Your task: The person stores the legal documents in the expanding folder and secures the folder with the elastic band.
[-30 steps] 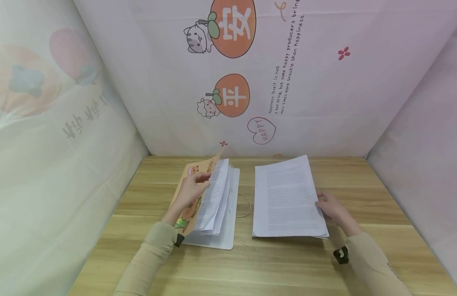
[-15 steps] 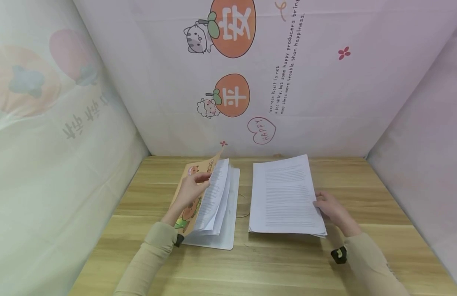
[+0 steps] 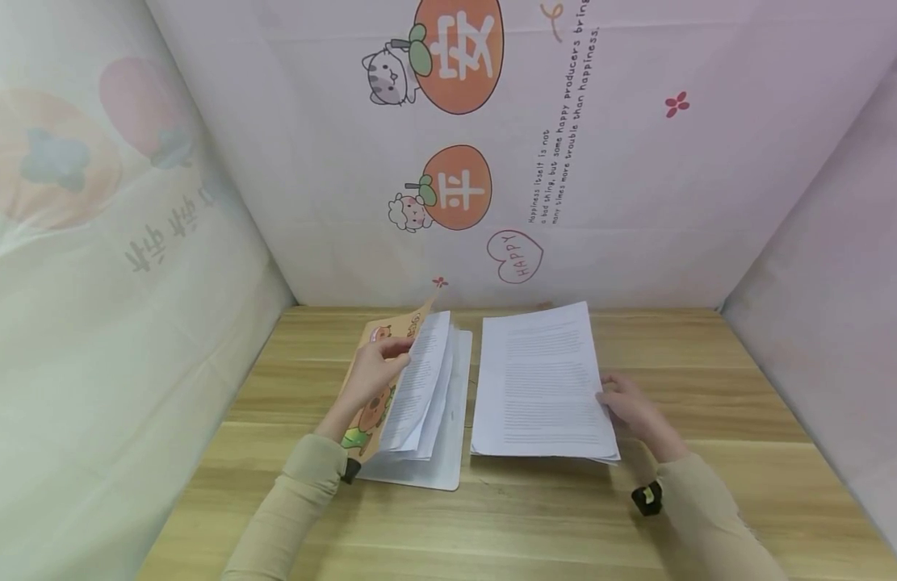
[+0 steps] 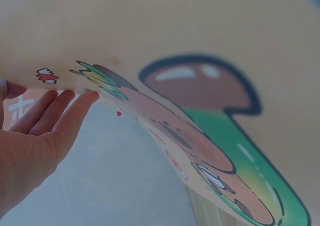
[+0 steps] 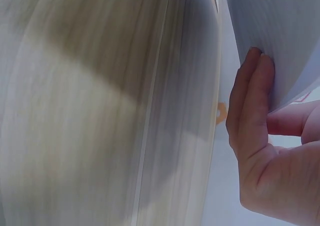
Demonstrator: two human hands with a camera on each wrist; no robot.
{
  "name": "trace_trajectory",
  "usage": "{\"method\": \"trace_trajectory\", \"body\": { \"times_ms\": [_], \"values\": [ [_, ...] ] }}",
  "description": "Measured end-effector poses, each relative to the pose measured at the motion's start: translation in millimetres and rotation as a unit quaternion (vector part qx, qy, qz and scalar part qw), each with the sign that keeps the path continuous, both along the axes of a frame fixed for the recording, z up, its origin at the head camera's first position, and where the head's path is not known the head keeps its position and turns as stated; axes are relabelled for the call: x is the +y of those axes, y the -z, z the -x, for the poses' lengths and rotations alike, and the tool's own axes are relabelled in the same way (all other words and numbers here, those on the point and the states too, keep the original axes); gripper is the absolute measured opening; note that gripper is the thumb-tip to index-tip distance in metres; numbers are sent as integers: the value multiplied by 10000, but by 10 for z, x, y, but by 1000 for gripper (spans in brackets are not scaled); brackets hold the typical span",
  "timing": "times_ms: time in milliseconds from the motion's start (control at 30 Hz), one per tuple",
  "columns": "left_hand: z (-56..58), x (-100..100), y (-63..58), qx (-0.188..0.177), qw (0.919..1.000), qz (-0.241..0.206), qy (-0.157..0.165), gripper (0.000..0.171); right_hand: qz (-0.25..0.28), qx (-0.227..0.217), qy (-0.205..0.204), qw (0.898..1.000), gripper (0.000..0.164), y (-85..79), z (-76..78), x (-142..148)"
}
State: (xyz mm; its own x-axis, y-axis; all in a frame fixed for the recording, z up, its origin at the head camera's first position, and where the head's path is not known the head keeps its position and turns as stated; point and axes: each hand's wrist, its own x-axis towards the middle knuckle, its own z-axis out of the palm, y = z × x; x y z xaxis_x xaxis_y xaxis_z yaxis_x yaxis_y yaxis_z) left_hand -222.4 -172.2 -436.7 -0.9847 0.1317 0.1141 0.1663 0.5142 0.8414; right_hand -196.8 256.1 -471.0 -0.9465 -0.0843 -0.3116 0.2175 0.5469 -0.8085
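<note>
Over streaky wood [image 3: 535, 516], hands [image 3: 374, 375] [image 3: 635, 410] pinch a thin orange cover [image 3: 376, 413], left, and rectangular paper sheets [image 3: 538, 383], right.

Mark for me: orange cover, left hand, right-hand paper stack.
Orange cover [image 3: 379, 410]: head view, cartoon print on its lower half.
Left hand [image 3: 373, 374]: head view, back of the hand.
Right-hand paper stack [image 3: 541, 386]: head view, middle of its printed top sheet.

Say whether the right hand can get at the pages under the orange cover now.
Probably not directly: the right hand grips a paper stack that is between it and the pages, though the left hand holds the orange cover raised, leaving them partly exposed.
</note>
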Motion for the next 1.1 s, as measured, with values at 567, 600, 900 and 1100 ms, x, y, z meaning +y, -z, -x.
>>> {"method": "trace_trajectory", "body": {
  "times_ms": [567,600,900,1100],
  "values": [
    [36,-1,19,-94,9998,-73,-127,35,4,19,-100,9999,43,39,53,-231],
    [36,-2,22,-99,9998,-71,-128,35,-18,7,-101,9999,43,41,54,-243],
    [41,-19,34,-91,9998,-119,-150,35,66,39,-85,9999,42,85,92,-352],
    [47,-25,32,-78,9998,-102,-135,35,85,130,-85,9998,42,128,115,-414]
  ]
}}
